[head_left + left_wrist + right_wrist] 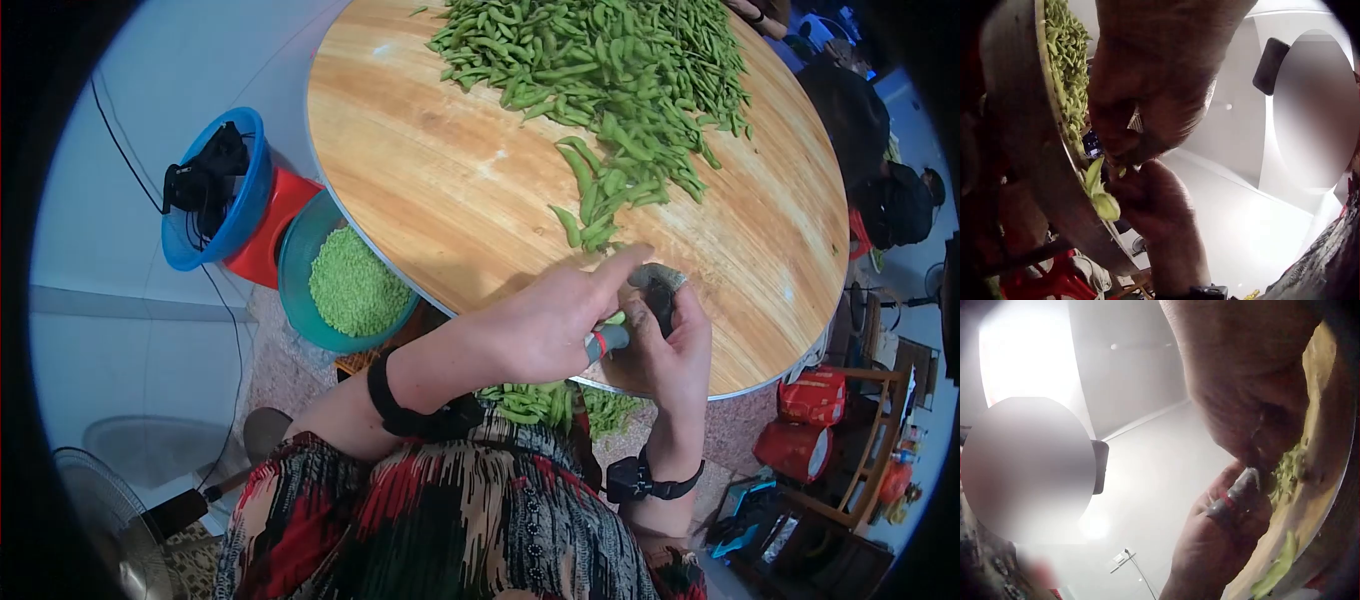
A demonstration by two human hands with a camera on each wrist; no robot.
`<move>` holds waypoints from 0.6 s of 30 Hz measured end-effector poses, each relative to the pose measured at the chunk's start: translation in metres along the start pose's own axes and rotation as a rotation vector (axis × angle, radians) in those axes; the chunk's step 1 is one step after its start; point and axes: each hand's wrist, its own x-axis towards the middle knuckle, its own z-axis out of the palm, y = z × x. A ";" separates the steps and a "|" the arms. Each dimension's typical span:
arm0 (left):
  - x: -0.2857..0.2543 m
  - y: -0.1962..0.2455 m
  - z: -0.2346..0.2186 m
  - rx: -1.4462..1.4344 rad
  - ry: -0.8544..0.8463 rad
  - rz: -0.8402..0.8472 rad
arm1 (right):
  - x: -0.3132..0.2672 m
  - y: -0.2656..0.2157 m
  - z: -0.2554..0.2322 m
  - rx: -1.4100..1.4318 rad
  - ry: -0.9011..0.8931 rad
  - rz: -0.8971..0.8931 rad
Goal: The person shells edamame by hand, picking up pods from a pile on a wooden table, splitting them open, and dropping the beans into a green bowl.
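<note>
Head view | both hands (620,320) pinch one pod (1100,190) | teal bowl (295,260) of beans left of table (420,180)

Bare wooden tabletop (430,170) open left of the hands, pod heap (610,70) crowding its far side, teal basin (300,255) and blue bucket (245,205) below the left edge

Head view looking down on round table (450,190), 2 wrist views close beneath hands, facing upward, sharing table edge

Round wooden table (450,190) with a heap of green pods (610,70).
</note>
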 end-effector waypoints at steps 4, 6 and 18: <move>-0.005 -0.009 0.003 0.213 0.011 0.340 | -0.005 0.004 0.001 0.316 0.058 0.064; -0.004 -0.013 0.012 0.182 0.115 0.420 | -0.007 0.002 0.001 0.590 0.031 0.184; -0.001 -0.044 -0.006 -0.954 0.360 -0.067 | -0.017 -0.023 -0.036 -0.093 -0.401 0.103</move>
